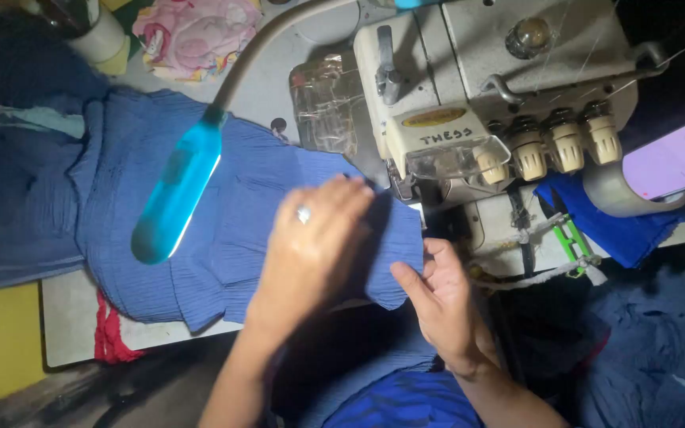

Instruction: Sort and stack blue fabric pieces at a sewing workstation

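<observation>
Two hands work one blue crinkled fabric [223, 214] on your counter [65, 317]: your left hand [311, 246] presses flat and released, your right hand [438, 297] pinches its edge beside one sewing machine [501, 87].

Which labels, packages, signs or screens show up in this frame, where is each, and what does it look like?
Oval badge: front of the cream sewing machine, yellow with a dark rim.
Handwritten marking: just below the badge, dark strokes on cream.
Lit screen: right edge, tilted rectangle glowing pale pink, text too blurred to tell.
No packages or signs.
</observation>
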